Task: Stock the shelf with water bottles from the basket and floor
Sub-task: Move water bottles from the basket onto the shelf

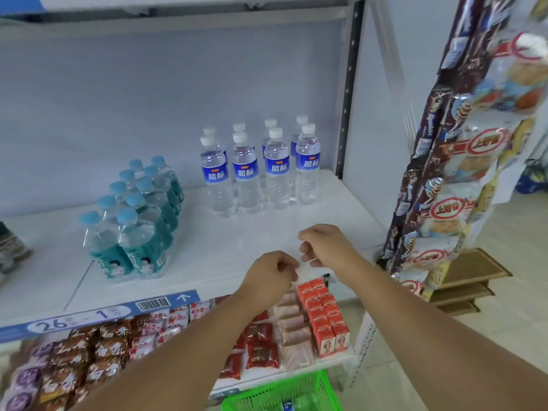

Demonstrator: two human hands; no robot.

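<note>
Several clear water bottles with blue labels and white caps stand in two rows at the back right of the white shelf. A shrink-wrapped pack of teal-labelled bottles with blue caps sits to their left. Over the shelf's front edge, my left hand has its fingers curled shut. My right hand is close beside it, pinching a thin pale strip that I cannot identify. The green basket is low at the bottom edge, with a bottle partly visible inside.
Snack packets and small red boxes fill the lower shelf. Strips of hanging snack bags crowd the right side beside the dark shelf post. Stacked cardboard lies on the floor at the right.
</note>
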